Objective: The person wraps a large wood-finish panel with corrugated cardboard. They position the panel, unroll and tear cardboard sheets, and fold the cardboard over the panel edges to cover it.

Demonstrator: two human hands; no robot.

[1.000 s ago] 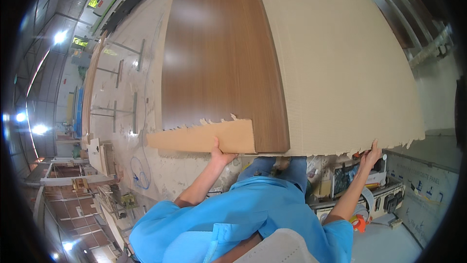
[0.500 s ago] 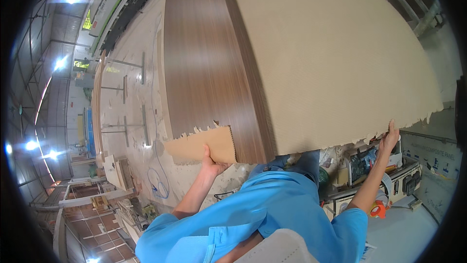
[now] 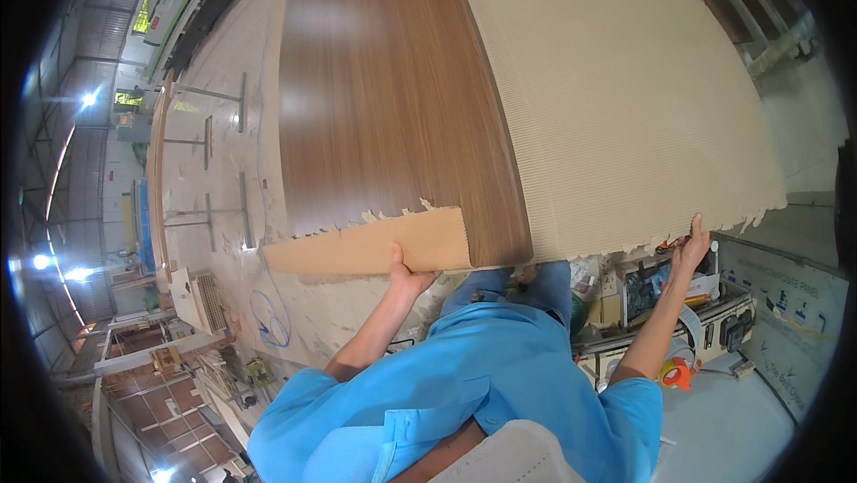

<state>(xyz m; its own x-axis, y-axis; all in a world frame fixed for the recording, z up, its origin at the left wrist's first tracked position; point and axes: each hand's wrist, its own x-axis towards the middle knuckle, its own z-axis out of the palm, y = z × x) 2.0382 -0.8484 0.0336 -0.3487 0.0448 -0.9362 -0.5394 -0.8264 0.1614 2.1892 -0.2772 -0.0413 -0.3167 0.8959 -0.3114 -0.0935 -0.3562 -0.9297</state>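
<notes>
A long brown wood-grain panel [image 3: 384,108] stretches away in front of me. A strip of tan cardboard [image 3: 375,246] with a torn edge covers its near end. My left hand [image 3: 412,279] grips that end, its thumb on top of the strip and its other fingers hidden underneath. To the right of the panel spreads a large corrugated cardboard sheet [image 3: 634,108], ridged and ragged along its near edge. My right hand [image 3: 690,249] holds this sheet at its near right edge, one fingertip showing on top; part of its grip is hidden.
At the right, below the sheet, stands a cart [image 3: 661,327] with tools and bags, and an orange tape dispenser [image 3: 677,374]. Metal stands [image 3: 243,162] and a blue hose [image 3: 270,320] are on the floor at left. Stacked wood pieces [image 3: 219,380] lie lower left.
The panel has turned so that more of its wood-grain face shows, and its near end has moved up and right in view. The right hand and sheet edge have shifted slightly left.
</notes>
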